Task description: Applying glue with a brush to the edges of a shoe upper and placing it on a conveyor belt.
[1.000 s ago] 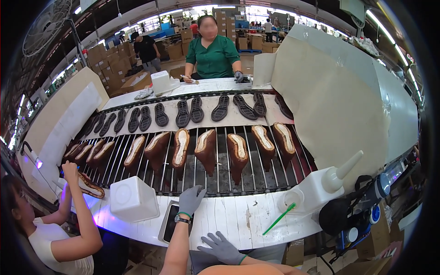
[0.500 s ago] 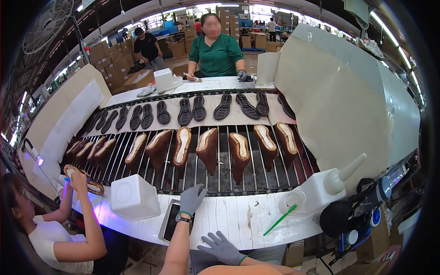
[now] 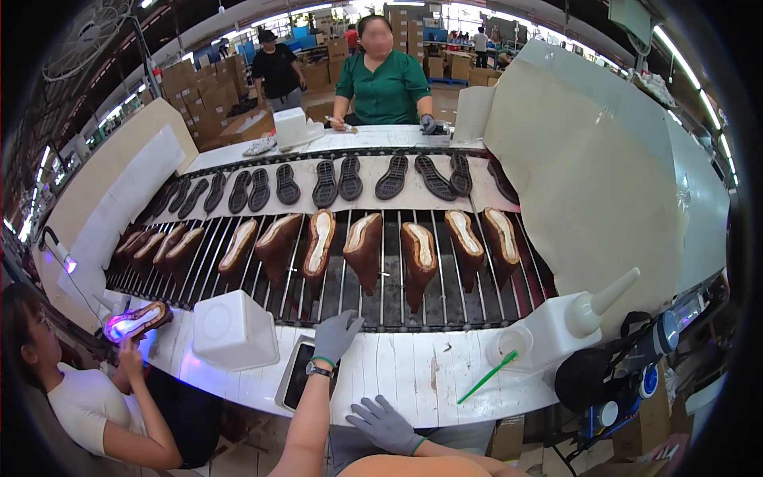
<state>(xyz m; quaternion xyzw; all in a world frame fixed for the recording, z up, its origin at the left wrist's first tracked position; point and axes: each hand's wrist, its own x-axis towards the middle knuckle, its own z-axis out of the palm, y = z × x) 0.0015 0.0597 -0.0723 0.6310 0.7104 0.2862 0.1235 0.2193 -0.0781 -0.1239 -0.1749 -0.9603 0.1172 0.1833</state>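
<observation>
My left hand [image 3: 337,338], in a grey glove, rests on the white bench's far edge beside the roller conveyor. Its fingers are apart and hold nothing. My right hand [image 3: 385,425], gloved too, lies with spread fingers at the bench's near edge, empty. By my left wrist is a shallow white tray with a dark inside [image 3: 300,374]. Past my left hand, brown shoe uppers stand sole side up on the conveyor's metal rods, the nearest being one upper [image 3: 363,253] and another [image 3: 419,262]. Behind them dark shoe soles, such as one [image 3: 325,184], lie on a pale strip.
An upturned white tub [image 3: 235,332] stands left on the bench. To the right are a white spouted bottle [image 3: 560,326] and a green brush [image 3: 486,378]. A co-worker [image 3: 87,389] at left holds a brown upper [image 3: 139,320] under purple light. Another person [image 3: 383,86] sits opposite with a brush.
The co-worker at left has lowered the upper, turning it into the purple light. The view has shifted slightly. My hands stay in nearly the same places on the bench.
</observation>
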